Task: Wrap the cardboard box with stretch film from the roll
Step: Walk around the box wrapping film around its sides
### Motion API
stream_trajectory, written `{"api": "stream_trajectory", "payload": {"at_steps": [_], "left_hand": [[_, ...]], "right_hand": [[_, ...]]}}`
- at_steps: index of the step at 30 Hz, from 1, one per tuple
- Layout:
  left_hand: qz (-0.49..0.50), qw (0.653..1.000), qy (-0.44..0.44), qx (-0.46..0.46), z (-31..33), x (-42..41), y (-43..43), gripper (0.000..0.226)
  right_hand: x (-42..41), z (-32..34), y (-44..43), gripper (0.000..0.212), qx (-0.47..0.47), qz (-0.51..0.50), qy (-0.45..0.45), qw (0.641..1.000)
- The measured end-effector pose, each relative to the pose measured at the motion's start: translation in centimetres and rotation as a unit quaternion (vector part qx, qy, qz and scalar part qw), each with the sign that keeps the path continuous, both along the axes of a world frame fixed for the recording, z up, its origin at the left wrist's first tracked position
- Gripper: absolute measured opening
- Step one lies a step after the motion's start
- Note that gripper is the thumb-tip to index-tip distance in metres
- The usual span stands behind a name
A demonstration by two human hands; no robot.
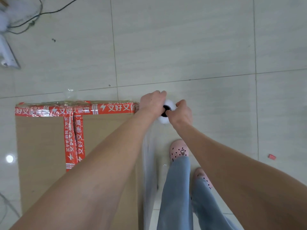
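A view from above looks straight down at a person's two bare arms reaching forward over a pale tiled floor (182,47). A large cardboard box (41,146) stands on the floor at the lower left, its top face toward the camera, sealed with orange tape (74,138) printed with white characters along the far edge and down the middle seam. Just past the box's far right corner, both hands hold a white roll of stretch film (167,112), seen end-on with its dark core facing up. The left hand (152,102) is curled around the roll's left side, fingers wrapped over the far edge. The right hand (180,112) is closed on the roll's right side, with one finger or thumb hooked at the rim of the core. A sheet of clear film (149,163) runs from the roll back toward the camera, stretched along the box's right side. Crumpled clear film (69,92) also shows at the box's far edge. Below the hands are legs in light blue jeans (177,188) and pink perforated shoes (178,150). Black cables (33,17) lie at the far left, and a small red scrap (272,156) lies at the right.
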State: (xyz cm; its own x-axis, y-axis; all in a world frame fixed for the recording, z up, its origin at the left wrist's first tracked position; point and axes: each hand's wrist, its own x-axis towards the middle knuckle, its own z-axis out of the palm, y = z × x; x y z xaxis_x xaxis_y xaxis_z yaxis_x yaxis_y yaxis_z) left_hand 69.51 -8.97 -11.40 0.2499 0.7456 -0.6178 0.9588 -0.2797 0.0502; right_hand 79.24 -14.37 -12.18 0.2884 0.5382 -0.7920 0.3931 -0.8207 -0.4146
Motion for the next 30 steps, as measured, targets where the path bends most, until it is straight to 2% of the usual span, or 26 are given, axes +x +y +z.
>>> {"api": "stream_trajectory", "payload": {"at_steps": [4,8,11,14,16,21,24,26,28,30], "left_hand": [[-0.043,0.997,-0.054,0.018,-0.3,0.5,1.3,0.022],[0.034,0.998,-0.042,0.014,-0.3,-0.7,3.2,0.013],[0.141,0.990,-0.026,0.006,-0.2,-2.2,4.5,0.010],[0.244,0.969,-0.020,-0.011,0.0,-4.2,5.8,0.015],[0.264,0.964,0.000,-0.022,0.3,-5.2,6.5,0.016],[0.208,0.977,0.011,-0.050,0.2,-6.4,7.1,0.020],[0.086,0.996,-0.020,-0.028,0.0,-5.6,7.8,0.029],[0.028,0.999,-0.022,-0.019,0.1,-4.9,8.4,0.026],[0.004,1.000,-0.009,-0.007,0.0,-4.8,8.7,0.019],[0.021,1.000,0.010,0.006,0.0,-5.1,9.0,0.016]], "right_hand": [[-0.4,-0.1,1.2,0.029,0.027,0.039,-0.030,0.998],[-0.7,0.0,4.0,0.033,0.070,0.119,-0.071,0.988],[-1.5,-0.1,5.8,0.033,0.107,0.114,-0.053,0.986],[-2.7,0.2,7.2,0.042,0.057,0.058,-0.009,0.997],[-3.4,0.3,8.1,0.045,0.003,0.043,0.026,0.999],[-4.7,-0.2,8.4,0.030,0.013,0.059,0.043,0.997],[-4.5,-0.2,8.6,0.030,0.013,0.065,0.042,0.997],[-4.2,-0.2,8.9,0.031,0.013,0.089,0.030,0.996],[-4.1,0.0,9.5,0.029,0.018,0.130,0.015,0.991],[-4.1,0.2,10.4,0.028,0.029,0.176,0.004,0.984]]}}
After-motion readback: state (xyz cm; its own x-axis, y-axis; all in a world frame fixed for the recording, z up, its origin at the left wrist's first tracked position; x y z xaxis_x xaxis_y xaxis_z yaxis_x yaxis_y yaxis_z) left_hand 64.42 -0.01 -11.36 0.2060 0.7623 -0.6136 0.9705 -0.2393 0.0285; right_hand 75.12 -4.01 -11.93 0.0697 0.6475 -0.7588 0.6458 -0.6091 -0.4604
